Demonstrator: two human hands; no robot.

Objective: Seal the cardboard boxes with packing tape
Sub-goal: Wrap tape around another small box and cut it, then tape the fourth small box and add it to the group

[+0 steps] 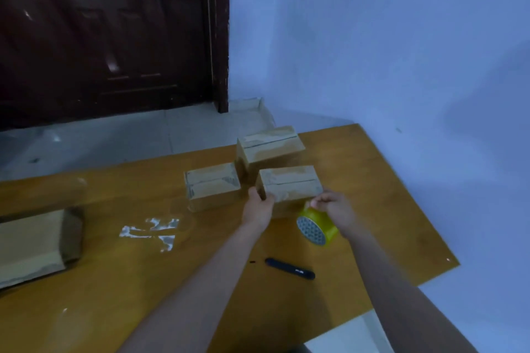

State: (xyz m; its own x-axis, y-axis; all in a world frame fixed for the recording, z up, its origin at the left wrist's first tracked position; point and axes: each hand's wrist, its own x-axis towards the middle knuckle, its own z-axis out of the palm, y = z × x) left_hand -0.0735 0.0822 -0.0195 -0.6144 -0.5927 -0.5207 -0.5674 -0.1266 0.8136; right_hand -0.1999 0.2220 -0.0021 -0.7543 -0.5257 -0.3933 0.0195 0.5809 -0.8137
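Observation:
Three small cardboard boxes stand on the wooden table (143,281). The nearest box (291,180) has glossy tape over its top seam. My left hand (258,206) grips that box at its front left corner. My right hand (334,209) holds a yellow tape roll (315,226) against the box's front right side, fingers curled round the roll. A second box (212,185) sits to the left, and a third, taller box (268,146) stands behind them; both show shiny tape on top.
A black utility knife (289,268) lies on the table near my forearms. Crumpled clear tape scraps (152,231) lie to the left. A larger flat cardboard box (37,243) sits at the left edge. A blue wall borders the table's right side; a dark door stands behind.

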